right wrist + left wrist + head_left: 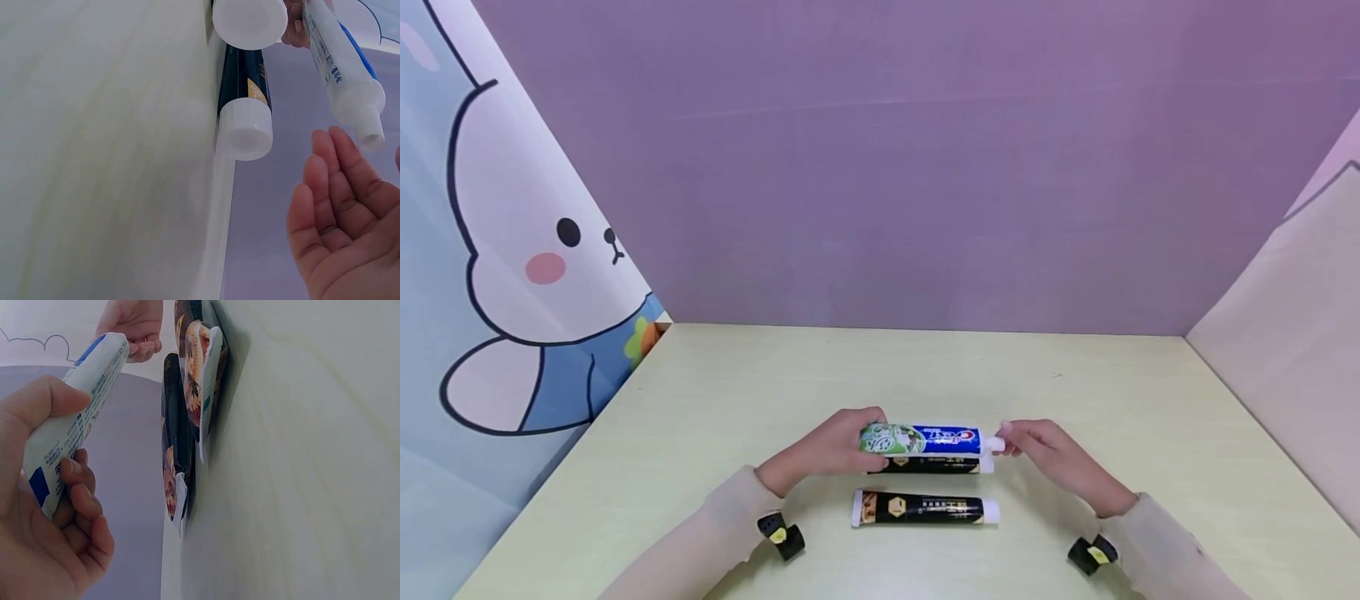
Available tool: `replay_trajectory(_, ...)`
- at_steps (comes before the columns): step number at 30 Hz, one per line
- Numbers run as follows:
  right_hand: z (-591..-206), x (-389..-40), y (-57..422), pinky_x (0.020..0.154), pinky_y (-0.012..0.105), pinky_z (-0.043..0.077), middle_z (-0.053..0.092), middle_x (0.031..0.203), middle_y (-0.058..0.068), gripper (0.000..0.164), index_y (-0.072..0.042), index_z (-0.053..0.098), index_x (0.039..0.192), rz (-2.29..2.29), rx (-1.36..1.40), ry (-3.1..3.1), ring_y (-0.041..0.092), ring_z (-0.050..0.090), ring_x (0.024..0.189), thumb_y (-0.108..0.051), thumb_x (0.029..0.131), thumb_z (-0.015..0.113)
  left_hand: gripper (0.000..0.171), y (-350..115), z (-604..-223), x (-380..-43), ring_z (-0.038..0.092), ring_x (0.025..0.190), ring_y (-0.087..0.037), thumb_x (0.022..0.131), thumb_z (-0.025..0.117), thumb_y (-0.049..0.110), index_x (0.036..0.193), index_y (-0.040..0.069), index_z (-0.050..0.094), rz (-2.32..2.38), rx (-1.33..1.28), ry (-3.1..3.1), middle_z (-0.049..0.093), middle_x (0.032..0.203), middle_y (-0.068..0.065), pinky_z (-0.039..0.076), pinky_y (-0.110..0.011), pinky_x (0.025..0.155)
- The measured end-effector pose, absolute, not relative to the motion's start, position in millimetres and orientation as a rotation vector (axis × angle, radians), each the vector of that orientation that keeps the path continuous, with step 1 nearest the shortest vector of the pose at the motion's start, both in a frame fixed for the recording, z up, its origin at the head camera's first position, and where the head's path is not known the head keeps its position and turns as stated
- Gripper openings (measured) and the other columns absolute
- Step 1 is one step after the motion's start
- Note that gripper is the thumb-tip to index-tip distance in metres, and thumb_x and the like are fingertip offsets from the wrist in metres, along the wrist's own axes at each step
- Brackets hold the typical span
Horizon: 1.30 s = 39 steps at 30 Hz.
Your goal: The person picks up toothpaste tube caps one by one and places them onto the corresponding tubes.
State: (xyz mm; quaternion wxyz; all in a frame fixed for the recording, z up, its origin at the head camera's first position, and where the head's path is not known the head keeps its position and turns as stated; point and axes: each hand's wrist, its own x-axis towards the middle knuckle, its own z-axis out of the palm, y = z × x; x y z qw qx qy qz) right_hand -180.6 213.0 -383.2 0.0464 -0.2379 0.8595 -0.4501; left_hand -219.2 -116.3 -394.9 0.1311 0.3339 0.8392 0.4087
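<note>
A blue, green and white toothpaste tube [925, 439] is gripped at its tail end by my left hand [847, 442]. In the left wrist view the thumb presses one side of that tube and curled fingers hold the other. The tube is held above the table, its white cap [370, 134] pointing right. My right hand [1047, 450] is beside this cap. The right wrist view has its fingers [350, 187] loosely bent, just short of the cap, with nothing in them. Below the held tube is a black toothpaste tube [934, 465], partly hidden by it.
A second black toothpaste tube [928, 508] with a white cap lies nearer the front of the pale table [760, 375]. Behind stands a purple backdrop [925, 192]. A cartoon-printed cloth [535, 208] hangs at the left, a pale panel [1300, 333] at the right.
</note>
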Motion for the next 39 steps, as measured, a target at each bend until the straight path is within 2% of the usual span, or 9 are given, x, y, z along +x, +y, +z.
replay_trajectory(4,-382.6,-179.3,213.0,0.077,0.031,0.049,0.064,0.092,0.006,0.038,0.002,0.065,0.106,-1.359,-0.707,2.647,0.016,0.059,0.086,-0.017,0.104,0.032,0.024,-117.3,-396.6,-219.0,0.051,0.066,-0.006,0.076,0.071,0.014,0.093,0.013,0.054,1.190,0.959,2.435,0.059,0.082,0.004,0.046,-0.022,0.056)
replay_trajectory(8,-385.0,-177.8,213.8,0.081,0.031,0.048,0.064,0.101,0.004,0.035,-0.001,0.063,0.110,-1.395,-0.728,2.657,0.012,0.058,0.093,-0.017,0.104,0.033,0.024,-117.6,-397.2,-218.5,0.051,0.065,-0.006,0.076,0.071,0.014,0.093,0.013,0.054,1.197,0.957,2.425,0.059,0.081,0.004,0.046,-0.022,0.055)
replay_trajectory(13,-387.8,-177.8,215.4,0.082,0.028,0.047,0.064,0.104,0.000,0.018,-0.004,0.061,0.109,-1.455,-0.850,2.681,0.009,0.057,0.096,-0.013,0.094,0.057,0.025,-117.9,-396.6,-218.3,0.052,0.065,-0.007,0.076,0.071,0.013,0.094,0.012,0.054,1.201,0.957,2.416,0.060,0.083,0.003,0.046,-0.022,0.054)
replay_trajectory(16,-389.5,-179.2,215.6,0.082,0.029,0.047,0.062,0.102,-0.001,0.023,-0.008,0.061,0.106,-1.445,-0.939,2.716,0.010,0.056,0.095,-0.010,0.085,0.069,0.025,-118.2,-396.0,-218.9,0.052,0.065,-0.007,0.076,0.071,0.012,0.095,0.012,0.054,1.205,0.956,2.413,0.060,0.084,0.003,0.046,-0.023,0.053)
replay_trajectory(18,-390.4,-179.7,215.4,0.081,0.029,0.048,0.062,0.101,-0.002,0.026,-0.011,0.060,0.104,-1.429,-0.973,2.744,0.009,0.056,0.093,-0.010,0.082,0.072,0.025,-118.3,-395.7,-219.3,0.052,0.065,-0.007,0.076,0.071,0.012,0.095,0.011,0.054,1.209,0.956,2.406,0.060,0.084,0.003,0.046,-0.022,0.053)
replay_trajectory(26,-390.5,-179.2,213.0,0.079,0.028,0.048,0.061,0.096,-0.003,0.025,-0.011,0.060,0.099,-1.429,-0.991,2.772,0.007,0.056,0.090,-0.006,0.080,0.074,0.026,-118.6,-393.0,-219.9,0.052,0.063,-0.007,0.075,0.070,0.011,0.095,0.011,0.054,1.220,0.960,2.397,0.059,0.081,0.002,0.045,-0.022,0.051)
replay_trajectory(39,-390.2,-175.4,210.8,0.079,0.028,0.047,0.064,0.092,-0.007,0.017,-0.016,0.062,0.094,-1.408,-0.921,2.854,0.010,0.057,0.086,-0.007,0.082,0.072,0.025,-118.0,-392.7,-220.1,0.052,0.063,-0.007,0.075,0.070,0.011,0.094,0.010,0.053,1.233,0.964,2.368,0.060,0.081,0.001,0.045,-0.022,0.051)
